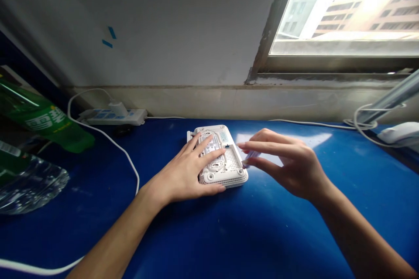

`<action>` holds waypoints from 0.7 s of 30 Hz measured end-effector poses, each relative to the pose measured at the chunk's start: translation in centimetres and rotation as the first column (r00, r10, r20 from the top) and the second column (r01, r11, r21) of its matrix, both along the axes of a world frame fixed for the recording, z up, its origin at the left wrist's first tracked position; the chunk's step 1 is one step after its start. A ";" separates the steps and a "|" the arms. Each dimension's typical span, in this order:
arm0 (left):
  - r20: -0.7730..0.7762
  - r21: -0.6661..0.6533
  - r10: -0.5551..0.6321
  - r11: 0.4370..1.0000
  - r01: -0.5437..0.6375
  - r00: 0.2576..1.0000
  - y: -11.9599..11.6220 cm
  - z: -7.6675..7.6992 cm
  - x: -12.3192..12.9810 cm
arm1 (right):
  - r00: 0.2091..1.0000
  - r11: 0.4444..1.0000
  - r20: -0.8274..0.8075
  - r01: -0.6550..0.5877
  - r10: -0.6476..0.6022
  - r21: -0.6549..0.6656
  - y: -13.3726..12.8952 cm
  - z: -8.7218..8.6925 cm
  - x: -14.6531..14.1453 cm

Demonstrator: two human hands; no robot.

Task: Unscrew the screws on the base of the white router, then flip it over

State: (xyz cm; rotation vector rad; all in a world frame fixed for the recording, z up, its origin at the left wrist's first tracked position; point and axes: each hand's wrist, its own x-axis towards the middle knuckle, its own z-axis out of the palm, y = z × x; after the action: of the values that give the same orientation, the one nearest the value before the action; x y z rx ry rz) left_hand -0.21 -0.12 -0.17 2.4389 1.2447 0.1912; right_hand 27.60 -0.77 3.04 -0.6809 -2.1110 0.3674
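A white router [234, 170] lies bottom side up on the blue table, with vent holes, round feet and a label on its underside. My left hand [186, 172] grips it from the left, fingers spread across its underside and thumb along the near edge. Just off the router's right edge, my right hand [288, 161] pinches a small pale, purplish-white piece [252, 154] between thumb and fingers. Most of that piece is hidden by the fingers, and I cannot make out its kind. A small dark slot [227, 146] shows near the router's right side.
A green soda bottle [42, 117] and a clear plastic bottle [32, 183] are at the left. Behind them, a power strip [114, 116] with a plugged-in white cable [118, 147] sits by the wall. A metal post [389, 96] with wound cable stands at the right, below the window.
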 end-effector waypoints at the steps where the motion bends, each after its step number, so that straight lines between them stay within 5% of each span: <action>1: 0.005 -0.001 -0.002 1.000 0.002 1.000 0.0 0.0 0.0 | 1.000 1.000 -0.001 0.016 -0.016 0.027 0.1 0.0 0.1; 9: 0.022 -0.003 -0.002 1.000 0.002 1.000 0.1 -0.1 0.0 | 0.998 0.994 0.051 -0.041 0.047 -0.104 0.1 0.3 0.4; 17: 0.022 -0.005 -0.001 1.000 0.002 1.000 0.1 -0.1 -0.1 | 0.996 0.995 0.068 0.043 -0.049 0.089 0.1 0.1 0.2; 21: 0.019 -0.007 -0.006 1.000 0.006 1.000 0.1 -0.2 0.0 | 0.995 0.997 0.093 -0.027 0.034 -0.071 -0.3 0.4 0.2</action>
State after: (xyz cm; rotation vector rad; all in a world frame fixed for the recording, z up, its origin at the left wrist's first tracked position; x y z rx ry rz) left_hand -0.25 -0.01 -0.32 2.4290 1.2281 0.2072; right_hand 27.81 -1.04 3.44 -0.7198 -2.2084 0.4353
